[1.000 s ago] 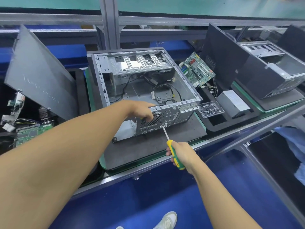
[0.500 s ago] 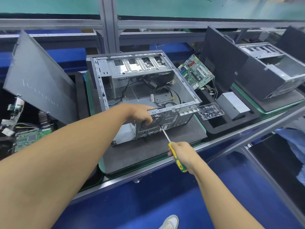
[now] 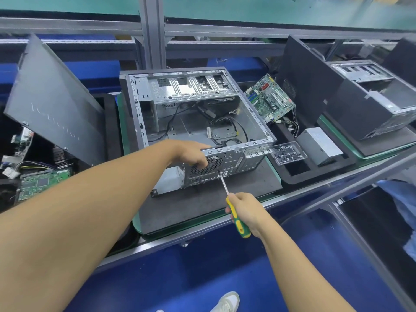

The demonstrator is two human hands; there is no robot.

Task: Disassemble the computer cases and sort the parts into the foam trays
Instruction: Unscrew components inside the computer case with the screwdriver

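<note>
Right hand [image 3: 245,210] grips yellow-and-green-handled screwdriver [image 3: 240,225], tip against rear of open grey metal computer case [image 3: 191,129]; my left hand [image 3: 191,154] clasps its upper rear edge.

My left hand [image 3: 193,155] covers part of the round fan grille [image 3: 213,164] on the open grey metal computer case [image 3: 252,115], and I cannot make out what the yellow-and-green-handled screwdriver [image 3: 240,226] tip meets. The bottom edge cuts off a white shoe [image 3: 227,301].
</note>
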